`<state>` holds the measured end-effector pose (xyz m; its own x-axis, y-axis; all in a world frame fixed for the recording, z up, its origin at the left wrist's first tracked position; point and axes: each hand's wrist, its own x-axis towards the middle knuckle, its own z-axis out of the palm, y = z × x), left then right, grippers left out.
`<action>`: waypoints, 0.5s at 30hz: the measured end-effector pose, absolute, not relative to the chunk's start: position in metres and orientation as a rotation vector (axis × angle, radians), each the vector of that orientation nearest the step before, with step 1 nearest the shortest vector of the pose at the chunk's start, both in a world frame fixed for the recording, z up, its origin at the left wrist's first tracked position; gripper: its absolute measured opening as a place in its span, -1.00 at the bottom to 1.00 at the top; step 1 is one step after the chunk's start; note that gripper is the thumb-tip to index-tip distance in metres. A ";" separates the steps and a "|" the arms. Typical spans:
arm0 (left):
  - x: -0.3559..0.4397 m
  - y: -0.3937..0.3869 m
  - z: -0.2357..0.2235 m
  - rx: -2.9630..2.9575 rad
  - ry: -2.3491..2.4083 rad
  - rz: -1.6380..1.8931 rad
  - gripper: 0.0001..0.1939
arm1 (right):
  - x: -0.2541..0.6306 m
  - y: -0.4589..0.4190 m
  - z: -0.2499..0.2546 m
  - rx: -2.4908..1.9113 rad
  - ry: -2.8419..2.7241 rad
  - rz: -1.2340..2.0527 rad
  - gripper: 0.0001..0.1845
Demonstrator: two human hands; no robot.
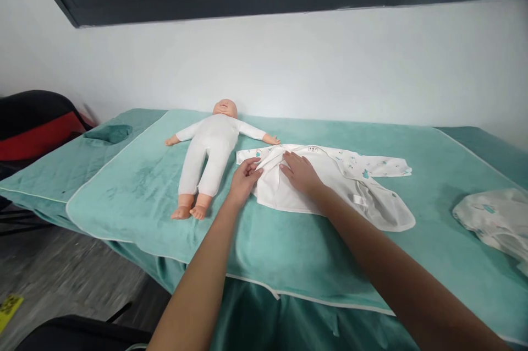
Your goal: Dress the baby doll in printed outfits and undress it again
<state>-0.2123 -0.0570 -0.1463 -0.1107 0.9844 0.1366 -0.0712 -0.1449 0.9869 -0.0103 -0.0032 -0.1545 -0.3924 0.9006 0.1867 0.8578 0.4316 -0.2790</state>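
My right hand [302, 174] lies nearly flat, gripping nothing, apparently to steady the opened baby top [330, 170] at one o'clock; my left hand [244, 179], half-curled, meets its gathered cloth, any pinch unclear. The baby doll [218, 133] lies face-up at eleven o'clock.

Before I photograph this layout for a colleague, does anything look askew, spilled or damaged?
Only the printed garment at the far right looks untidy, bunched up while the baby shirt is mostly spread out. No spill or damage shows.
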 end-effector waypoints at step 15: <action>-0.215 -0.050 -0.152 1.287 1.417 1.517 -0.68 | -0.022 0.033 -0.163 -1.528 -2.295 0.190 -0.31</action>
